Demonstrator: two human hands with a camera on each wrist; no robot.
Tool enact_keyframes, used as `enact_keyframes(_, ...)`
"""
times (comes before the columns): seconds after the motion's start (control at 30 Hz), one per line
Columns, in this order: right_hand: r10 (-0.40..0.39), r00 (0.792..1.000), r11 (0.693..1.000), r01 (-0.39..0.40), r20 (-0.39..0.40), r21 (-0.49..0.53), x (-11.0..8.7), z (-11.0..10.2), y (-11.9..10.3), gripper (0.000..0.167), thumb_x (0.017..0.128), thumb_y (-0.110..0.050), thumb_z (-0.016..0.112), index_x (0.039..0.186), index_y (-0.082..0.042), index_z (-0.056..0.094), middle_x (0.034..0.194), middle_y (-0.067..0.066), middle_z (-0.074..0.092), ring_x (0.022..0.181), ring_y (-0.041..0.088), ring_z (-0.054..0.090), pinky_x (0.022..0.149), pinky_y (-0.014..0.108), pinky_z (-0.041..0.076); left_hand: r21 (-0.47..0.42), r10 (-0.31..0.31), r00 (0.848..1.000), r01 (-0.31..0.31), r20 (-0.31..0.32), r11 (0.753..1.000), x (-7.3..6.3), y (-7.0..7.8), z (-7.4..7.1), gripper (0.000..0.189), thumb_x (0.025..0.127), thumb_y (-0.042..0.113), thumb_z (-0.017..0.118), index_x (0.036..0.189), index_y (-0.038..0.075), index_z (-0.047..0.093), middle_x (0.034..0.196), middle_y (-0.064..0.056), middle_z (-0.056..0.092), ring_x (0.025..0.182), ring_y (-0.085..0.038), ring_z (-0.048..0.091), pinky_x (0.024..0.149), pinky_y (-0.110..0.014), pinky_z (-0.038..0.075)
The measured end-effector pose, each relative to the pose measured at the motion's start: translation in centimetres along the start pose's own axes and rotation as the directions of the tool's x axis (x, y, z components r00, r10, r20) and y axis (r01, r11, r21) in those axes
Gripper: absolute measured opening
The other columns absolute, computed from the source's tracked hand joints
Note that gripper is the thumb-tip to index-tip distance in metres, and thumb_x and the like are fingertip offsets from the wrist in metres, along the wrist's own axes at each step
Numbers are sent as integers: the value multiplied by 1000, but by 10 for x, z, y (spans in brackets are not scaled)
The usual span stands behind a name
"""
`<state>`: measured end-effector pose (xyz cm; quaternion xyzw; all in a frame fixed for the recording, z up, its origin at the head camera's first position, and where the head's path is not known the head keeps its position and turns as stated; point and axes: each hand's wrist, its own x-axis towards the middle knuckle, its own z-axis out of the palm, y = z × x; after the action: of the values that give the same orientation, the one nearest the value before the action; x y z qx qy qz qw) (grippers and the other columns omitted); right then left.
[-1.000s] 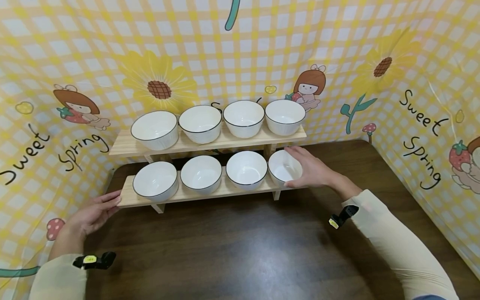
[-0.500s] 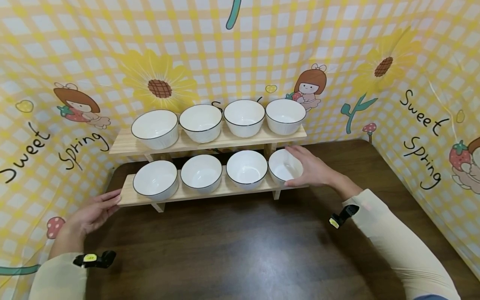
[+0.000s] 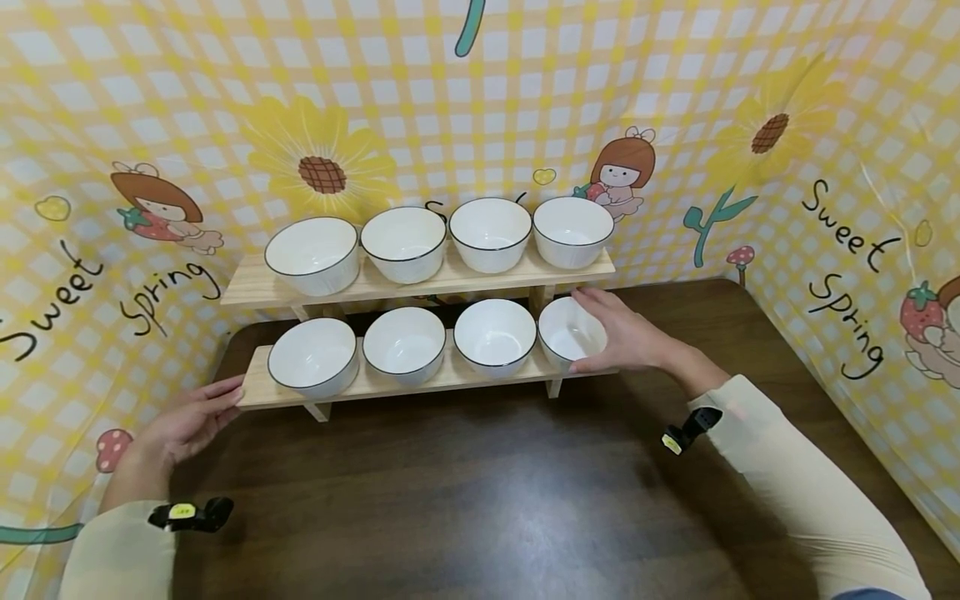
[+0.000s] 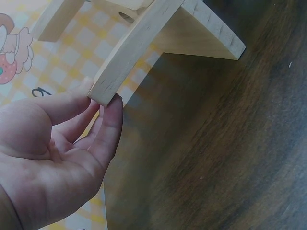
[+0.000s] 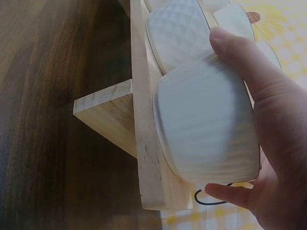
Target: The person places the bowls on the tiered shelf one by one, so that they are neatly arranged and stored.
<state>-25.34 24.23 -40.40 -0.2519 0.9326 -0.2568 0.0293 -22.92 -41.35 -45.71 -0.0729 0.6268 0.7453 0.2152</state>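
A two-tier wooden shelf [image 3: 258, 385] bears a row of white, dark-rimmed bowls on each tier, all upright. At the lower tier's left end, my left hand [image 3: 180, 427] pinches the corner of the board. The left wrist view has the thumb at one face of the wooden board [image 4: 122, 64] and fingertips under the other. My right hand [image 3: 628, 333] holds the rightmost lower bowl [image 3: 566, 332], thumb at the near side and fingers at the far side. In the right wrist view this bowl [image 5: 206, 120] stands on the board, its far side hidden.
The shelf stands on a dark brown wooden table [image 3: 450, 492]. A yellow checked cloth [image 3: 465, 108] with printed flowers and figures hangs behind and at both sides. Other bowls [image 3: 495, 333] stand close together left of the held one.
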Motion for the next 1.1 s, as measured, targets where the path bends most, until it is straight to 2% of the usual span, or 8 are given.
enact_keyframes(0.2, -22, 1000, 1000, 22, -10, -17, -3, -3, 1, 120, 71, -48, 91, 158, 5, 27, 161, 28, 24, 147, 44, 24, 114, 63, 33, 50, 1, 1000, 0, -13, 999, 0, 0, 2, 31, 104, 7, 59, 99, 31, 77, 102, 14, 71, 94, 0, 66, 82, -18, 56)
enact_keyframes(0.4, 5, 1000, 999, -5, -7, -42, -14, -11, 2, 104, 86, -47, 81, 160, 1, 25, 163, 24, 23, 149, 42, 20, 116, 62, 30, 150, 36, 999, -30, -35, 988, -2, 1, 7, 30, 104, 8, 59, 99, 34, 75, 101, 18, 67, 92, 1, 66, 81, -17, 55)
enact_keyframes(0.57, 9, 1000, 998, -11, -24, -65, -28, -24, 1, 94, 93, -43, 74, 160, 1, 24, 163, 24, 24, 149, 43, 20, 115, 63, 29, 333, 57, 993, -22, -98, 943, -6, 3, 12, 18, 103, 18, 63, 115, 29, 71, 101, 25, 61, 91, 4, 64, 80, -14, 53)
enact_keyframes(0.73, 27, 998, 997, -31, -54, -75, -42, -38, 4, 88, 97, -40, 71, 160, 0, 24, 162, 24, 24, 149, 44, 21, 115, 64, 28, 559, 78, 982, 32, -171, 828, -12, 10, 19, 61, 104, 35, 60, 149, -4, 45, 109, 18, 61, 90, 7, 63, 78, -15, 51)
enact_keyframes(0.83, 43, 996, 995, -50, -72, -91, -51, -47, 6, 86, 98, -41, 69, 160, -1, 26, 161, 26, 25, 148, 45, 21, 114, 66, 28, 673, 137, 973, 23, -184, 739, -17, 14, 23, 70, 108, 39, 51, 151, -13, 33, 123, -10, 66, 87, 6, 63, 76, -16, 50)
enact_keyframes(0.93, 68, 994, 992, -77, -84, -103, -61, -55, 7, 86, 98, -42, 68, 160, -1, 26, 162, 25, 25, 148, 46, 21, 114, 67, 27, 751, 215, 959, -2, -186, 660, -24, 17, 26, 68, 110, 40, 42, 148, -16, 35, 135, -36, 54, 85, 5, 63, 72, -15, 50)
enact_keyframes(1.0, 89, 992, 989, -99, -90, -109, -67, -60, 7, 86, 98, -42, 69, 160, -2, 26, 162, 25, 24, 148, 46, 20, 113, 68, 27, 794, 268, 945, -14, -189, 608, -29, 21, 30, 68, 110, 41, 39, 146, -18, 37, 136, -41, 50, 87, -3, 66, 71, -15, 52)
enact_keyframes(1.1, 105, 989, 986, -117, -103, -118, -77, -68, 8, 87, 96, -40, 71, 161, -2, 25, 162, 25, 24, 148, 46, 20, 112, 69, 26, 858, 341, 925, -34, -167, 513, -39, 27, 36, 67, 111, 40, 37, 144, -18, 39, 139, -44, 44, 103, -32, 67, 79, -36, 57)
